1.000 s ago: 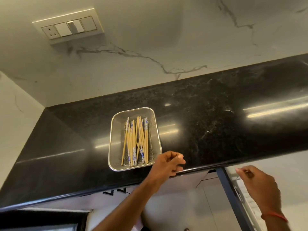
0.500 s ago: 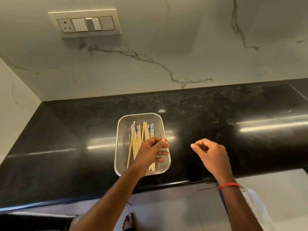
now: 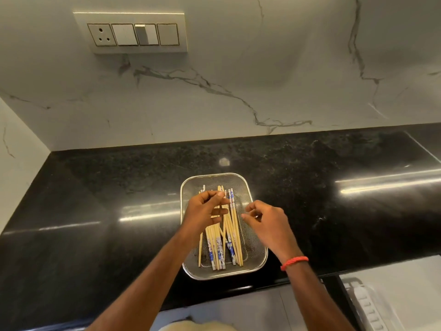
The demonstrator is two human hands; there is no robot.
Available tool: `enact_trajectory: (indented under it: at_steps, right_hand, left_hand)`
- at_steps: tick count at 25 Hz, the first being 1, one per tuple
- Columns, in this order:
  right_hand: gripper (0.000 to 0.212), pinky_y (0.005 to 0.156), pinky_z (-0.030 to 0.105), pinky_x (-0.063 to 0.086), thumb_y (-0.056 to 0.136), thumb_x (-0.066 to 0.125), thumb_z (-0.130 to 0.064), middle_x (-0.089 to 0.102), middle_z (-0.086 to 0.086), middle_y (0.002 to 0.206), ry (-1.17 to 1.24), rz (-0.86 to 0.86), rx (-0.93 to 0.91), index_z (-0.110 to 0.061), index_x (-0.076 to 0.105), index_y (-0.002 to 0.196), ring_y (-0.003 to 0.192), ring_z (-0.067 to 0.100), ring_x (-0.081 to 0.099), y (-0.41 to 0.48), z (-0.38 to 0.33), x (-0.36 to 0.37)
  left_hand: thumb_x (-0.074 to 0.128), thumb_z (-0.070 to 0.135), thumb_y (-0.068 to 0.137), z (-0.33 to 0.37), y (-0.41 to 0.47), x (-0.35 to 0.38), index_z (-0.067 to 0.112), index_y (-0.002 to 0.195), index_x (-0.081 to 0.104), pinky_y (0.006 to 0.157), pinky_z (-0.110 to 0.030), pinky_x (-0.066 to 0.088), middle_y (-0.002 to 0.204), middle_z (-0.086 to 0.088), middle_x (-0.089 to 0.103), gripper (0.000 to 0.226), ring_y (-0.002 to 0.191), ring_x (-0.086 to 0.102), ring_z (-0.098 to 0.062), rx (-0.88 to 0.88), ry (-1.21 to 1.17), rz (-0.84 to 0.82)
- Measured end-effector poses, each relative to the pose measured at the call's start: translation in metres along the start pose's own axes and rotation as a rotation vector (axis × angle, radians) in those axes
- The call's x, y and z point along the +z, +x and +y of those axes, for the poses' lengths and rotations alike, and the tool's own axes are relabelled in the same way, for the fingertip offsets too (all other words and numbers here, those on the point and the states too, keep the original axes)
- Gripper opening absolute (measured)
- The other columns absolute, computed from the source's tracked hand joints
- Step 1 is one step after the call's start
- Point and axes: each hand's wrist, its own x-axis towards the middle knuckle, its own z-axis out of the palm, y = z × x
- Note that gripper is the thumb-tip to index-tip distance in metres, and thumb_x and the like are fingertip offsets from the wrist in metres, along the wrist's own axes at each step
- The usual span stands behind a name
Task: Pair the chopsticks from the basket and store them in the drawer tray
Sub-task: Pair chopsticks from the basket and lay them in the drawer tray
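Observation:
A steel mesh basket stands on the black countertop near its front edge. Several bamboo chopsticks with blue-and-white patterned ends lie lengthwise in it. My left hand hovers over the basket's left half, fingers curled, its fingertips at the far ends of the chopsticks; whether it grips one I cannot tell. My right hand, a red cord on its wrist, is over the basket's right rim with fingers apart and nothing in them. The open drawer with a white tray shows at the lower right.
The black countertop runs left and right of the basket. A marble wall with a switch plate rises behind it. White cabinet fronts lie below the counter edge.
My right hand came up from the drawer and moved left to the basket's right rim. My left hand moved from the counter edge to over the chopsticks. The view shifted closer.

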Motion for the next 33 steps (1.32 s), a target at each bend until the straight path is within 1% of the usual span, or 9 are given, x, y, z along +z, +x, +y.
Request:
enact_trajectory:
  at_steps: [5, 10, 16, 20, 22, 24, 26, 29, 33]
  right_hand:
    - [0.039, 0.093, 0.036, 0.056, 0.091, 0.066, -0.028, 0.068, 0.002, 0.118, -0.210, -0.125, 0.111, -0.024, 0.053, 0.128, 0.105, 0.017, 0.068, 0.004, -0.006, 0.049]
    - [0.041, 0.082, 0.030, 0.058, 0.094, 0.063, -0.019, 0.069, 0.001, 0.103, -0.289, -0.028, 0.125, -0.025, 0.046, 0.131, 0.091, 0.014, 0.069, -0.002, -0.004, 0.073]
    - [0.047, 0.080, 0.029, 0.060, 0.090, 0.068, -0.019, 0.071, -0.002, 0.104, -0.187, 0.118, 0.164, -0.030, 0.048, 0.132, 0.091, 0.011, 0.070, -0.010, -0.022, 0.066]
    - [0.034, 0.074, 0.018, 0.059, 0.087, 0.072, -0.024, 0.072, -0.006, 0.101, 0.038, 0.091, 0.068, -0.028, 0.062, 0.119, 0.085, 0.003, 0.070, -0.019, -0.051, 0.061]
    - [0.023, 0.069, 0.013, 0.057, 0.085, 0.075, -0.026, 0.073, -0.009, 0.093, 0.109, 0.022, 0.039, -0.024, 0.068, 0.107, 0.079, 0.000, 0.069, -0.022, -0.060, 0.064]
    - [0.014, 0.068, 0.017, 0.058, 0.085, 0.074, -0.031, 0.072, -0.009, 0.083, 0.188, 0.045, 0.053, -0.023, 0.071, 0.095, 0.075, 0.002, 0.069, -0.019, -0.059, 0.065]
    - [0.013, 0.072, 0.024, 0.060, 0.089, 0.068, -0.037, 0.070, -0.009, 0.084, 0.083, 0.091, 0.097, -0.026, 0.070, 0.094, 0.076, 0.004, 0.068, -0.010, -0.048, 0.068]
    - [0.018, 0.084, 0.026, 0.057, 0.094, 0.061, -0.034, 0.069, -0.005, 0.104, -0.307, -0.012, 0.120, -0.023, 0.065, 0.109, 0.094, 0.009, 0.066, 0.000, -0.032, 0.082]
    - [0.014, 0.079, 0.026, 0.056, 0.095, 0.060, -0.035, 0.068, -0.004, 0.098, -0.474, 0.011, 0.082, -0.022, 0.064, 0.098, 0.084, 0.010, 0.063, 0.004, -0.031, 0.091]
  left_hand:
    - [0.062, 0.029, 0.097, -0.006, 0.013, -0.021, 0.016, 0.109, 0.070, 0.083, -0.036, 0.055, 0.106, -0.006, 0.078, 0.019, 0.090, 0.074, -0.019, -0.025, 0.004, -0.004]
    - [0.061, 0.028, 0.097, -0.009, 0.016, -0.030, 0.016, 0.109, 0.069, 0.082, -0.034, 0.055, 0.104, -0.004, 0.078, 0.018, 0.089, 0.074, -0.017, -0.053, 0.007, -0.052]
    - [0.064, 0.028, 0.096, -0.015, 0.016, -0.038, 0.013, 0.113, 0.069, 0.077, -0.033, 0.058, 0.105, -0.006, 0.078, 0.023, 0.090, 0.075, -0.018, -0.081, 0.002, -0.135]
    - [0.064, 0.016, 0.095, -0.020, 0.012, -0.041, 0.002, 0.112, 0.067, 0.079, -0.040, 0.063, 0.105, -0.018, 0.076, 0.022, 0.092, 0.077, -0.032, -0.093, -0.031, -0.202]
    - [0.063, 0.011, 0.096, -0.018, 0.007, -0.044, -0.003, 0.106, 0.069, 0.072, -0.038, 0.064, 0.098, -0.023, 0.076, 0.018, 0.085, 0.077, -0.032, -0.061, -0.002, -0.191]
    - [0.063, 0.010, 0.096, -0.013, 0.003, -0.051, -0.003, 0.103, 0.069, 0.065, -0.033, 0.063, 0.093, -0.021, 0.077, 0.016, 0.078, 0.078, -0.027, -0.027, 0.025, -0.139]
    - [0.063, 0.012, 0.096, -0.010, 0.002, -0.059, -0.002, 0.103, 0.069, 0.066, -0.035, 0.064, 0.091, -0.018, 0.078, 0.016, 0.076, 0.078, -0.026, -0.020, 0.001, -0.092]
    - [0.063, 0.012, 0.096, -0.009, 0.001, -0.070, -0.001, 0.106, 0.068, 0.069, -0.040, 0.065, 0.095, -0.020, 0.077, 0.017, 0.076, 0.076, -0.027, -0.029, -0.051, -0.060]
    - [0.062, 0.011, 0.097, -0.009, -0.006, -0.076, -0.001, 0.104, 0.069, 0.069, -0.040, 0.065, 0.095, -0.020, 0.077, 0.016, 0.077, 0.075, -0.027, -0.033, -0.072, -0.062]
